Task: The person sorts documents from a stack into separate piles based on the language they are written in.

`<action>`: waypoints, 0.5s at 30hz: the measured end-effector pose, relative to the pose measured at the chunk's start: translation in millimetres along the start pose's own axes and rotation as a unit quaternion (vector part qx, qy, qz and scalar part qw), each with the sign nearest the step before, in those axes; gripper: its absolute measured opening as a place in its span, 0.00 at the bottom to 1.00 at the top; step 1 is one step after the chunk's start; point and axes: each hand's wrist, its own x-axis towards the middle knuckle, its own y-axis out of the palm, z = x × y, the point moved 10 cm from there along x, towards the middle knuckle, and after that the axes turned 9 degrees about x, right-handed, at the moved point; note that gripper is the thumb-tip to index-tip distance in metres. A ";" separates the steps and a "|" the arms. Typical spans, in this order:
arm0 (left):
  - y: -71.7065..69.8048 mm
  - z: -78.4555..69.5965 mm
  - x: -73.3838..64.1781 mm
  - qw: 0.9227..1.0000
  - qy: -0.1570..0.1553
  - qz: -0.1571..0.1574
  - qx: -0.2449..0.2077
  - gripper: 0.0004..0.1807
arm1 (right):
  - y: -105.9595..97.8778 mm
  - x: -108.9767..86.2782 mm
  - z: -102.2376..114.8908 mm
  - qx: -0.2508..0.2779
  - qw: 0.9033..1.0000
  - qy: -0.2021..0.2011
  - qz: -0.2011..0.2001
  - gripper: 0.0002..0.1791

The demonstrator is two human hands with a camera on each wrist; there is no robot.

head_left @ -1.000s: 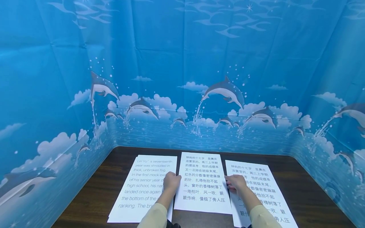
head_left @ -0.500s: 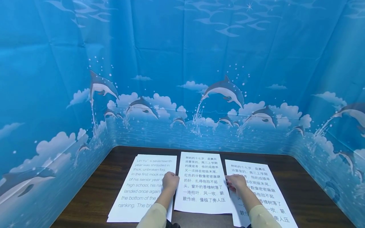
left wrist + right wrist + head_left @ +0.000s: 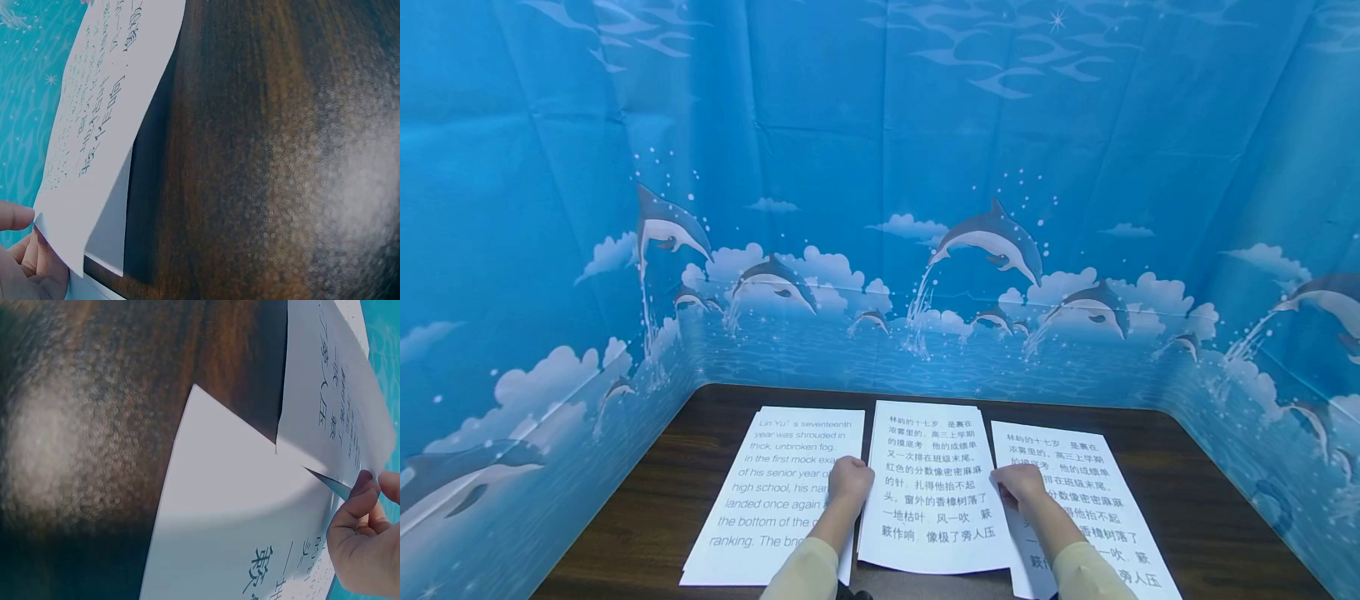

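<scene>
- Middle sheet (image 3: 928,500): Chinese print, central on the dark wood table (image 3: 647,487), between two other lots of paper. Near edge bows and sits clear of the surface.
- Left hand (image 3: 850,480): on the middle sheet's left edge. Thumb against curled fingers, just the paper between; no real gap.
- Right hand (image 3: 1021,483): same on the opposite edge. Thumb and fingertips pinch the margin, remaining fingers curled in.
- Under sheet (image 3: 115,231): directly below the middle sheet, near corner showing past it in the left wrist view. A sliver also peeks out at the far right corner from the head.
- Left pile (image 3: 767,500): English print, several sheets, edges slightly out of line. Left hand overlaps its right side.
- Right sheet (image 3: 1093,467): Chinese print, angled. Right hand and forearm cover part of it. Can't tell whether it's one sheet or more.
- Pale yellow sleeves (image 3: 808,568) on both arms.
- Blue backdrop (image 3: 831,167) wraps the table: dolphins, clouds, waves; visible folds.
</scene>
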 end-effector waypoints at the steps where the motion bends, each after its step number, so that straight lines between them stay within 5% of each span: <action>1: 1.3 0.6 0.2 1.000 -0.001 0.001 0.000 0.05 | 0.1 -1.2 0.5 0.003 1.000 -0.001 0.004 0.13; 15: 5.9 -2.6 -2.3 1.000 0.010 -0.004 0.004 0.04 | -1.4 -1.1 -2.8 -0.006 1.000 -0.002 0.013 0.12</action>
